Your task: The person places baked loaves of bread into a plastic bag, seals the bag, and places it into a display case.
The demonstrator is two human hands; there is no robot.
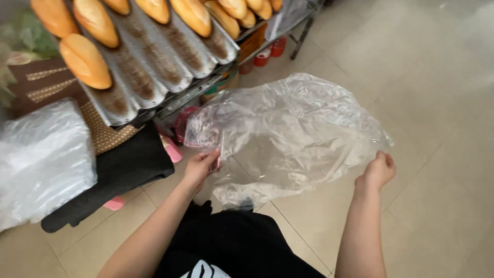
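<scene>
A large clear plastic bag (288, 134) is spread open in the air above the tiled floor (437, 103), in front of the person's body and to the right of a rack of bread. The left hand (200, 167) pinches the bag's lower left edge between thumb and fingers, and the right hand (378, 170) is closed in a fist around its lower right edge; the right fingers are curled away from the camera, so how much film they gather cannot be made out. The bag looks empty, though its wrinkles and glare blur whatever lies behind it, including a reddish shape near its left corner that cannot be identified. To the upper left, a corrugated perforated metal baking tray (154, 62) holds golden baguettes (85, 61) in its channels; several channels are bare and browned, and the loaves at the top are cut off by the frame. Beneath the tray, red cans or cups (262, 56) stand partly hidden under the rack. A dark folded cloth (123, 172) lies on something pink, mostly covered. At far left sits a bundle of cloudy plastic (41, 159), its contents unclear.
</scene>
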